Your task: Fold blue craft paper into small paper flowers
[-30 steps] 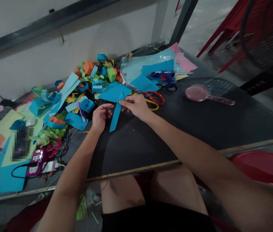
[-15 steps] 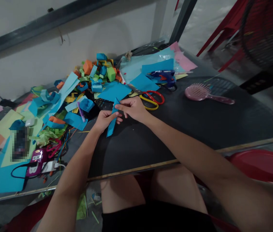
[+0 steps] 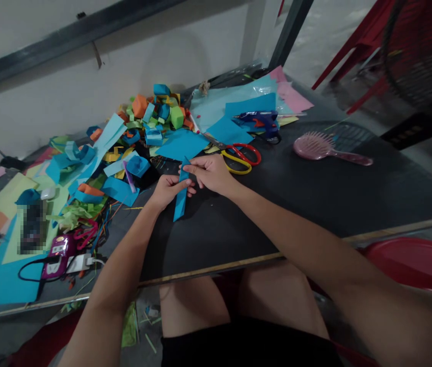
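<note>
A narrow blue paper strip [image 3: 180,205] is held between both hands over the dark tabletop, its long end pointing down toward me. My left hand [image 3: 168,190] pinches its middle, thumb on top. My right hand [image 3: 209,172] grips the upper end between thumb and fingers; part of that end is hidden by the fingers. Just beyond my right hand lie scissors [image 3: 242,157] with one red and one yellow handle. Blue paper sheets [image 3: 183,144] rest on the table past my hands.
Folded paper pieces [image 3: 155,114] are heaped against the wall. A blue glue gun [image 3: 260,121] and a pink hairbrush [image 3: 328,148] lie to the right. On the left are paper scraps, a purple power strip [image 3: 58,257] with cables, and a blurred-out object. A fan [image 3: 422,56] stands at far right.
The paper strip has turned slightly, its lower end swinging a little right and toward me. Both hands keep their hold and have barely moved.
</note>
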### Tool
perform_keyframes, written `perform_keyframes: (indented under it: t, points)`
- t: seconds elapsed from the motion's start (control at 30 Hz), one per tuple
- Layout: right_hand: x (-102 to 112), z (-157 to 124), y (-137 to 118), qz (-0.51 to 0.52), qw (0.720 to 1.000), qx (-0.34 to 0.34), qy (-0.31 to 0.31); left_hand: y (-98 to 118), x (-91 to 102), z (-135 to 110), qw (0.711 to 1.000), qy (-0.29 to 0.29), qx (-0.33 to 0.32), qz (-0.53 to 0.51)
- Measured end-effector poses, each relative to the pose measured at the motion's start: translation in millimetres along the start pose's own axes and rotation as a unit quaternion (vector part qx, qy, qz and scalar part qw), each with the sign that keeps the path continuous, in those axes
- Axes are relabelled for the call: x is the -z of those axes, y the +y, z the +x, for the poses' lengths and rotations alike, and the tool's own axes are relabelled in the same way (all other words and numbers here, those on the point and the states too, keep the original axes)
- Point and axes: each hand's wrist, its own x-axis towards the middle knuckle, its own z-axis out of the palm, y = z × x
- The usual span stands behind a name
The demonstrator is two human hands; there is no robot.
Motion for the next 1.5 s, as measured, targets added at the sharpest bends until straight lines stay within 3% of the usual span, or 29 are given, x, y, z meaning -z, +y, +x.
perform_keyframes:
  t: [0.2, 0.43, 0.7, 0.93, 1.03, 1.2, 1.5]
  points:
    - [0.5, 0.6, -1.8, -0.012, 1.0, -0.023, 0.002, 1.0, -0.6, 0.3, 1.0, 0.004, 0.006, 0.011]
    - [0.7, 5.7, 0.9, -0.018, 0.994, -0.049, 0.093, 0.4, -5.9, 2.2, 1.0, 0.011, 0.008, -0.003]
    - [3.0, 11.0, 7.3, 0.08, 0.984, 0.0, 0.161, 7.9, -8.2, 0.9, 0.997, 0.004, 0.074, 0.033]
    - [8.9, 14.9, 13.6, 0.077, 0.981, 0.009, 0.178, 12.8, -7.5, 1.1, 0.992, 0.025, 0.115, 0.046]
    - [15.4, 18.7, 18.1, 0.075, 0.974, 0.014, 0.213, 13.2, -7.2, 0.6, 0.99, 0.026, 0.127, 0.063]
    - [28.1, 26.9, 23.8, 0.098, 0.959, 0.023, 0.266, 11.5, -5.6, 0.7, 0.99, 0.006, 0.133, 0.053]
    - [36.4, 31.6, 29.6, 0.1, 0.949, 0.029, 0.296, 7.4, -0.9, 0.6, 0.993, -0.008, 0.112, 0.04]
